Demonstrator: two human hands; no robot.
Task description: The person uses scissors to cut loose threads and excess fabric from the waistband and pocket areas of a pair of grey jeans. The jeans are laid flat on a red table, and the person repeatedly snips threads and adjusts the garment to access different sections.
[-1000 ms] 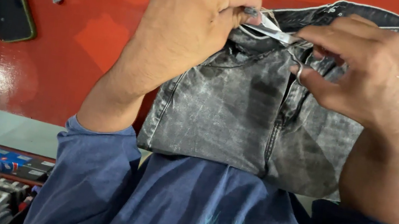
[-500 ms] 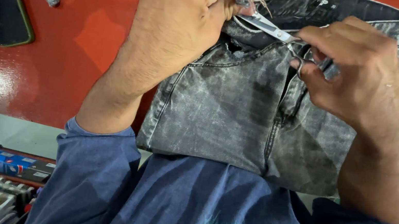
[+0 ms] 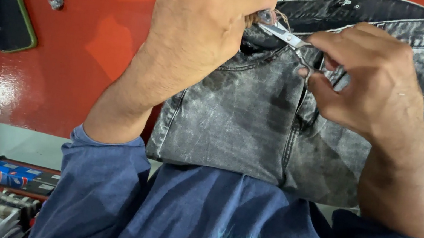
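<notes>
Head view: grey jeans [image 3: 255, 125] lie waist-up on a red table [image 3: 94, 53], the waistband at the far edge and the legs dropping off the near edge toward the person's blue shirt. The left hand [image 3: 203, 24] is clenched at the waistband, fingers pinching cloth and what looks like loose thread just beside the blade tips. The right hand [image 3: 377, 87] grasps small snips [image 3: 289, 39], fingers curled round the handle, blades pointing left toward the left fingertips and nearly touching them.

To do this trimming well, it seems best to keep the thread taut between the left fingers, set the blades flat and close to the denim, and cut only the thread, with the tips clear of the skin and the seam stitching.

Well left of the left fingers lies a dark phone [image 3: 2, 1] in a green case, and between it and the hand a small metal bit [image 3: 56, 2]. Neither stands in the way. The left knuckles hide the exact cutting spot. Below the table edge, shelves hold boxes [image 3: 21, 176].
</notes>
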